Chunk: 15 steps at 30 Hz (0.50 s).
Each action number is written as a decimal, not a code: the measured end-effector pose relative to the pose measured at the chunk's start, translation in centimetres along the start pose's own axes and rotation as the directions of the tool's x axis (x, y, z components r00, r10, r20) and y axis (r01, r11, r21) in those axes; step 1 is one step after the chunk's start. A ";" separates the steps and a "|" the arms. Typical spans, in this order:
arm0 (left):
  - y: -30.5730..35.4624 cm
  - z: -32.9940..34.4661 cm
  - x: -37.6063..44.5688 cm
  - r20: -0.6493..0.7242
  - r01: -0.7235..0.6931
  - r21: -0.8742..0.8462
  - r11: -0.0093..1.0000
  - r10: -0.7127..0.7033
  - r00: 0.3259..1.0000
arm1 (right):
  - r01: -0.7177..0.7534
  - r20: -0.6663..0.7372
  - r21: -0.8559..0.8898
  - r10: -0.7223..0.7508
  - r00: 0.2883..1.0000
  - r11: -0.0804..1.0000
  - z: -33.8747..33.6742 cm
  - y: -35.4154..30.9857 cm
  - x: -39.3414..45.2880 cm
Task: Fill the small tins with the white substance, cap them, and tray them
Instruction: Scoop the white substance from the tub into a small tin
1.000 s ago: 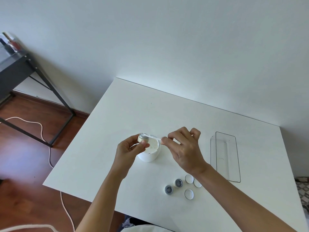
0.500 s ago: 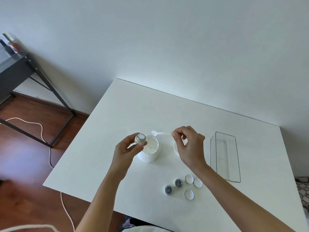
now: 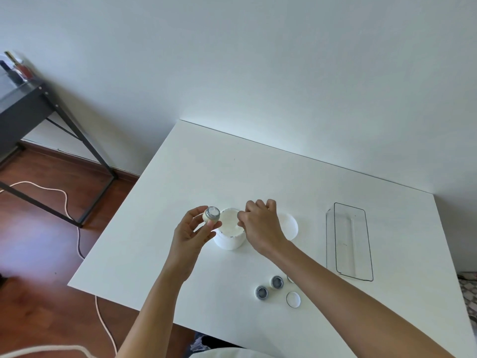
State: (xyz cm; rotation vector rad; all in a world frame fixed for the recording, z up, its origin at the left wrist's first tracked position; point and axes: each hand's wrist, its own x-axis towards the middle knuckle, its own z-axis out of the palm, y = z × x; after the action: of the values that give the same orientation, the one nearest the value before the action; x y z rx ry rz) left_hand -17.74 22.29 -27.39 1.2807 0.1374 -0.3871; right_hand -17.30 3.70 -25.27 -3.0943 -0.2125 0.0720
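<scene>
My left hand [image 3: 189, 235] holds a small tin [image 3: 212, 214] tilted up, with white substance inside it, just left of the open white jar [image 3: 229, 237]. My right hand [image 3: 262, 226] is pinched over the jar's mouth; the small white spoon it grips is almost wholly hidden by the fingers. Two empty grey-bottomed tins [image 3: 262, 292] [image 3: 277, 282] stand near the table's front. A white cap [image 3: 293, 298] lies beside them, and another cap [image 3: 289, 279] peeks out from under my right forearm. A clear tray [image 3: 349, 241] with nothing in it sits at the right.
The jar's white lid [image 3: 290, 226] lies on the white table [image 3: 206, 164] just right of the jar. A dark metal-framed desk [image 3: 31, 109] and a white cable [image 3: 64, 200] are on the wooden floor at the left. A wall runs behind the table.
My right hand lifted the spoon away from the tin, swung right, then came back down over the jar's mouth. My left hand tilted the tin, showing its white filling.
</scene>
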 end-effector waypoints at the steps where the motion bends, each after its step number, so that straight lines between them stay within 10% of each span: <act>1: 0.0 0.0 0.0 0.001 0.002 0.006 1.000 -0.002 1.000 | -0.012 0.025 0.024 0.012 1.000 1.000 0.2 0.1 0.0; 7: -0.2 -0.4 0.1 0.018 0.010 0.037 0.999 -0.011 1.000 | -0.363 0.050 0.407 0.376 0.925 0.838 -0.6 1.5 -0.8; 15: -0.8 -0.1 0.2 0.018 0.012 0.107 0.994 -0.014 1.000 | -0.565 0.389 0.792 0.523 0.758 0.231 -3.2 3.5 -1.9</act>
State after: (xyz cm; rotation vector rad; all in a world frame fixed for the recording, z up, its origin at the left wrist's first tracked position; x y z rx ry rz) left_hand -17.80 22.13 -28.24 1.3817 0.1103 -0.4227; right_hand -18.59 -0.14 -22.11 -1.9076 0.7289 0.1930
